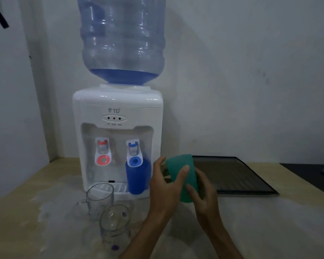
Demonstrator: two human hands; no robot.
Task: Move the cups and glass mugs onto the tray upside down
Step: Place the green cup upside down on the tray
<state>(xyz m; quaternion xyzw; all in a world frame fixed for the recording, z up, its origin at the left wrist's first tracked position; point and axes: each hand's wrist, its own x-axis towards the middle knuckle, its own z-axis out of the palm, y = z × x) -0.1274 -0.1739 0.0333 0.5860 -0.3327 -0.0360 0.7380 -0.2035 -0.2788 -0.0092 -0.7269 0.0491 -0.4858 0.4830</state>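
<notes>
Both hands, left hand [165, 186] and right hand [204, 193], were clamped on the green cup [180, 174], held tilted above the table [269, 221] beside the tray [232, 176]. Advice: finish inverting, then set it rim-down flat.

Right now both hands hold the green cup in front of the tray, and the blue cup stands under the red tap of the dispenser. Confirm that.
Not quite. The head view shows the blue cup under the blue tap, not the red one. The rest holds: the left hand and right hand hold the green cup in front of the tray.
</notes>
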